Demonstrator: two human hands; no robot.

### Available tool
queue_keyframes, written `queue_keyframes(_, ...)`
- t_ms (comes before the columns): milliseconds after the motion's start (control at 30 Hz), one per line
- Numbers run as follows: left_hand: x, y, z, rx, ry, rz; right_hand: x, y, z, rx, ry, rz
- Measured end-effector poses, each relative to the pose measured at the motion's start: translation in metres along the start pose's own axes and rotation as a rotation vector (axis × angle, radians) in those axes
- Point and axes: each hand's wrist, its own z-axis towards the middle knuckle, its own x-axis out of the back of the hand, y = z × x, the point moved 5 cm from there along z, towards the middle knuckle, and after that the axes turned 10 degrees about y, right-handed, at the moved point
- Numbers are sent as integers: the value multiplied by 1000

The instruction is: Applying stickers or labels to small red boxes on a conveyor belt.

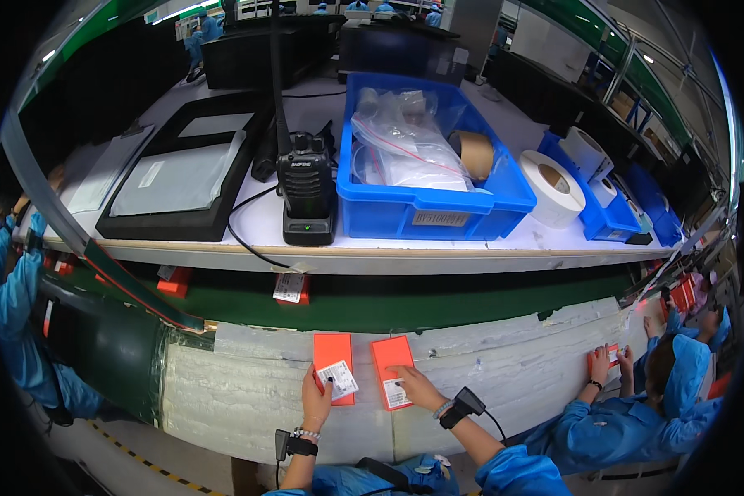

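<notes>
Two flat orange boxes lie side by side on the pale work surface in front of me. My left hand [316, 398] grips the left orange box [332, 345] from its left side. Its thumb presses on a white printed label [342, 379] that sits askew on the box. My right hand [420, 388] reaches in from the right onto the right orange box [388, 351], which is slightly tilted. Its fingers bend over the upper edge of that box's white label [397, 395]. What its fingertips pinch, if anything besides the box, is too small to tell.
A green conveyor belt [438, 302] runs beyond the boards, carrying another labelled orange box [292, 289]. On the shelf above stand a two-way radio [307, 186], a blue bin [438, 202] of plastic bags and a label roll [550, 188]. A co-worker [628, 422] handles a box at right.
</notes>
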Motion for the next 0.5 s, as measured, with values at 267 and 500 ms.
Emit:
queue_keyframes(267, -13, -15, -2, 26, -15, -49, -31, -16, -13, -250, 498, -961)
queue_keyframes(500, -42, -5, -34, 243, -239, -277, 95, 53, -63, -512, 699, -1306)
